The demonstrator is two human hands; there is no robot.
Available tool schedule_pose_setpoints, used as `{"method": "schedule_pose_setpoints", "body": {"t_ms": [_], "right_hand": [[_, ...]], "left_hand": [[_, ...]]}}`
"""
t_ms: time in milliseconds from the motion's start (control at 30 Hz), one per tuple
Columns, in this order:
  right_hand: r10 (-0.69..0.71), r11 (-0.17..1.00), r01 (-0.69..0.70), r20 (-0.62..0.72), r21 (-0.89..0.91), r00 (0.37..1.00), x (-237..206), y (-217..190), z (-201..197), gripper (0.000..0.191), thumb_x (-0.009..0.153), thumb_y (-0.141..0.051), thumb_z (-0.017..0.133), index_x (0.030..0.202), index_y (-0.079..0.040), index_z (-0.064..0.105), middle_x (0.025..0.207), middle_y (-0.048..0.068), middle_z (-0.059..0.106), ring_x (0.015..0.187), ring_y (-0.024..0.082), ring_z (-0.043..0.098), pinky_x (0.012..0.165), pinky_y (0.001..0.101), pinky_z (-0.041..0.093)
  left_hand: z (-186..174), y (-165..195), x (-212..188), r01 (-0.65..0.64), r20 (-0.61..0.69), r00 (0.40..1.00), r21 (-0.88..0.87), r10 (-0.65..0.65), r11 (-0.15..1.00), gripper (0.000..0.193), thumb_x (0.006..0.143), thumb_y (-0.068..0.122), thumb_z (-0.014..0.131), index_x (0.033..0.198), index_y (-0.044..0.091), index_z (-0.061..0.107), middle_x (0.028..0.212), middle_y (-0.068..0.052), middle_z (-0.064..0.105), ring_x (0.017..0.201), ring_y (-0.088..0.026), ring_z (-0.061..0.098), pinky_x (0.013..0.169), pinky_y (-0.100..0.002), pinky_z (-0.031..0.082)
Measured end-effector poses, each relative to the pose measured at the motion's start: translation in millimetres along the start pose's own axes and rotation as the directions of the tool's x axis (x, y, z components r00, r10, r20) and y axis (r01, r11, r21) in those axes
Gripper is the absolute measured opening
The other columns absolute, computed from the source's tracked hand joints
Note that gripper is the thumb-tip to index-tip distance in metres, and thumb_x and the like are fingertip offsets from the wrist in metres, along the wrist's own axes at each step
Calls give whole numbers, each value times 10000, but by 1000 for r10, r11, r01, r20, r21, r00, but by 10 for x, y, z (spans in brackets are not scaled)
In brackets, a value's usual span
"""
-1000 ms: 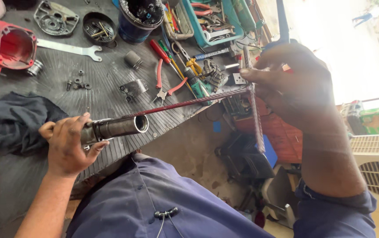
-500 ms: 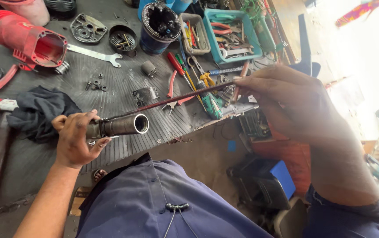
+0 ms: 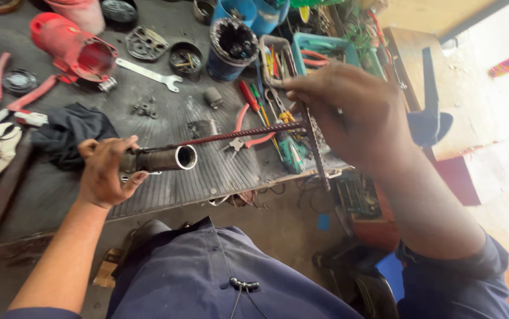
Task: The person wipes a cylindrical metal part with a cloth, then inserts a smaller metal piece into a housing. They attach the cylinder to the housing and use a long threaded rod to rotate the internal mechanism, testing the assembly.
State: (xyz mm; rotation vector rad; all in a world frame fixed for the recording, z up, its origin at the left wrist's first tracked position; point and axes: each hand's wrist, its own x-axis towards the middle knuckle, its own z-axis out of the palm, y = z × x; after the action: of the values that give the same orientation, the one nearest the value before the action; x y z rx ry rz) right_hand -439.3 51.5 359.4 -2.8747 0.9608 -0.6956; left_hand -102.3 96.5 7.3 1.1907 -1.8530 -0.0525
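A short grey metal tube, open end rightward, lies level; a ribbed steel rod runs alongside above it.

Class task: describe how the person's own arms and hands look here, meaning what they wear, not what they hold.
Both hands, left hand and right hand, are bare: no gloves, rings or watch visible. The forearms are uncovered. A dark blue sleeve ends near the right elbow; the left sleeve barely shows.

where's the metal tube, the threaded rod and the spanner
metal tube (image 3: 169,158), head view, on its side wall near the open end
threaded rod (image 3: 237,136), head view, mid-length
spanner (image 3: 148,74), head view, middle of its handle
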Motion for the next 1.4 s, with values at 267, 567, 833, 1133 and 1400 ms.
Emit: {"method": "schedule_pose_setpoints", "body": {"t_ms": [267,567,833,1133,1400], "right_hand": [[-111,992,121,208,-38,972,-50,26,-278,372,846,-56,742,1215,-106,734,1290,80,698,990,245,758,818,344,634],[61,998,-53,358,-32,932,131,16,-415,568,810,-143,750,1365,-200,641,1325,72,682,736,284,733,631,408,577],[151,950,-30,372,-312,916,335,-238,-480,539,851,-377,798,1368,-279,676,1056,65,666,889,296,718,742,445,559],[331,942,-332,42,40,943,230,-470,-281,363,887,-163,746,1246,-143,693,1055,81,776,914,257,776,788,366,620],[-70,992,88,188,-91,980,167,-473,-510,396,892,-99,700,1287,-114,714,1188,97,716,1006,309,730,795,423,579]], "left_hand": [[-105,43,100,-14,-5,1000,3,14,1000,679,889,575,623,1374,107,534,1111,-25,660,1076,-235,628,965,-459,293],[-200,24,198,-35,-14,999,-40,35,999,643,872,515,657,1350,104,527,1161,-59,656,1110,-268,612,967,-466,313],[-367,21,359,-76,-48,996,-43,74,996,699,810,547,687,1324,96,543,1140,-53,678,1073,-228,641,929,-458,315],[-233,37,571,-118,-285,950,43,125,992,750,691,627,724,1243,131,613,997,16,711,910,-149,681,880,-430,321],[-198,-23,653,-120,-297,947,38,126,992,729,709,598,721,1257,130,607,1031,-2,703,950,-171,671,900,-437,323]]}}
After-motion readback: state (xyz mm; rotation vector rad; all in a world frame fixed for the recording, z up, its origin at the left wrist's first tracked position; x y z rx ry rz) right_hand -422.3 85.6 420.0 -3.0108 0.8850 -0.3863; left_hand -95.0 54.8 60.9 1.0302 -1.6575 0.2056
